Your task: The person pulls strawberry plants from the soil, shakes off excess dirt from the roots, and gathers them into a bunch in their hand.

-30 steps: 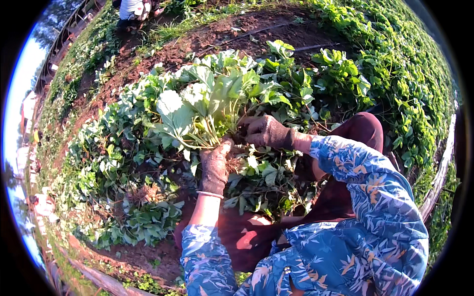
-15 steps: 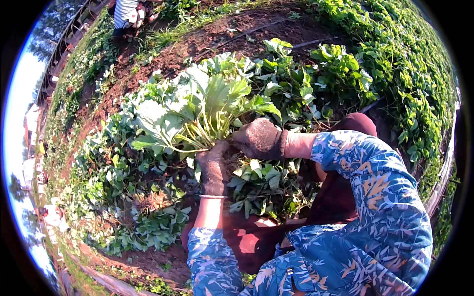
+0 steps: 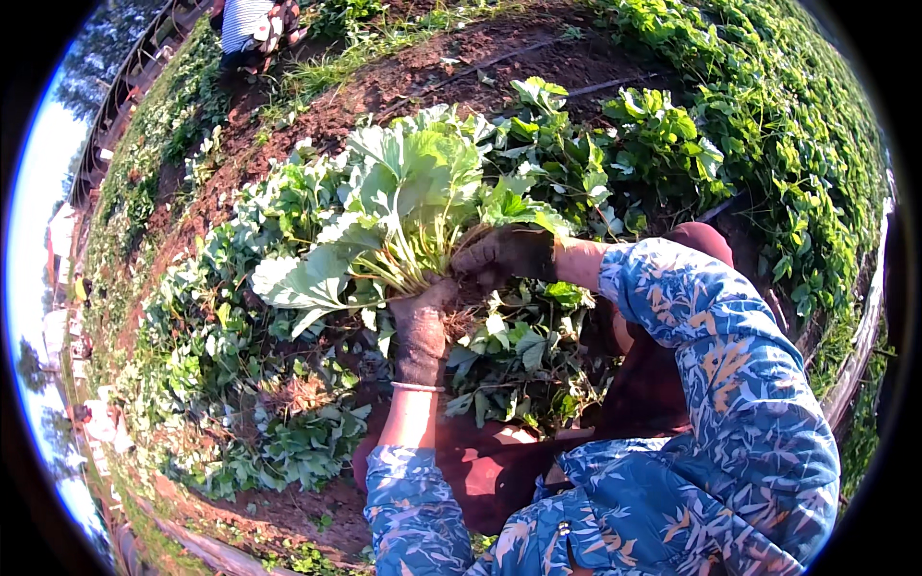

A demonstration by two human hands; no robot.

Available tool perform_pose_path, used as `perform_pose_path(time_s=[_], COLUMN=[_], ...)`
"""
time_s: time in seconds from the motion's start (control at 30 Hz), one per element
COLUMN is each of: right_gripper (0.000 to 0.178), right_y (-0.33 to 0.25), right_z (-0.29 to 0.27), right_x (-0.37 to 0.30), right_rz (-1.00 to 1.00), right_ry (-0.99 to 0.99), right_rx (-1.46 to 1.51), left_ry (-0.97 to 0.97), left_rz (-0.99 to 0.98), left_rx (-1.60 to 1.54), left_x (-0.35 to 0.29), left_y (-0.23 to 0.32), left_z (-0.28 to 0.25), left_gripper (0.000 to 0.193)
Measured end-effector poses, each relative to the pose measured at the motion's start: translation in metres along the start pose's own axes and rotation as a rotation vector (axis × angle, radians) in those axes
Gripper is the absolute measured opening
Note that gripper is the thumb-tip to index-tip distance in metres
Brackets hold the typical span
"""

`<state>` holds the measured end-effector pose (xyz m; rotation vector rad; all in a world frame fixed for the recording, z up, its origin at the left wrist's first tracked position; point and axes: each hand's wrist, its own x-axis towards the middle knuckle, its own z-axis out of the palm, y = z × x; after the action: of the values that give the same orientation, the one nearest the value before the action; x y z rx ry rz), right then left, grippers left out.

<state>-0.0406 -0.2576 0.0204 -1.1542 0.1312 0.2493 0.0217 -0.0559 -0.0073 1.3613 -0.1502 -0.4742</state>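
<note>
A bunch of leafy plants [image 3: 408, 206], with broad toothed green leaves and pale stalks, is held in front of me, leaves pointing away. Brown soil-stained gloves cover both hands. My left hand [image 3: 421, 326] is closed around the bottom of the stalks. At the right side of the same stalk base, my right hand [image 3: 504, 257] has its fingers bent in against it; the fingertips are partly hidden. Thin reddish-brown roots [image 3: 466, 322] show just below, between the hands.
Plucked-looking leafy plants [image 3: 298, 422] lie heaped on the left. Dense green rows [image 3: 768, 125] stand at the right. Bare brown soil [image 3: 432, 72] runs behind the heap. Another person [image 3: 252, 29] in a striped top is at the far left. My dark red trouser knee [image 3: 701, 240] is near my right forearm.
The bunch has turned, its leaves swinging a little to the right and standing more upright. My right hand has rotated at the stalk base. More roots show now.
</note>
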Motion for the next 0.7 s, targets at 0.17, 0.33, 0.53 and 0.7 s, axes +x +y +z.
perform_pose_path(time_s=[0.17,0.33,0.53,0.7], right_gripper=[0.015,0.018,0.018,0.050], right_y=[-0.012,-0.006,0.039,0.056], right_z=[0.034,0.031,-0.044,-0.061], right_x=[-0.005,-0.021,0.032,0.048], right_rz=[0.093,-0.183,-0.352,-0.397], right_ry=[0.187,0.193,0.108,-0.504], right_rx=[0.065,0.052,0.038,0.290], left_ry=[0.125,0.230,-0.054,-0.158], left_rz=[-0.176,-0.217,-0.254,-0.291], left_rx=[-0.328,-0.268,-0.224,-0.374], left_x=[0.003,0.000,-0.006,0.001], left_y=[0.007,0.038,0.037,0.005], left_z=[0.007,0.008,-0.004,-0.010], left_gripper=[0.030,0.016,0.018,0.025])
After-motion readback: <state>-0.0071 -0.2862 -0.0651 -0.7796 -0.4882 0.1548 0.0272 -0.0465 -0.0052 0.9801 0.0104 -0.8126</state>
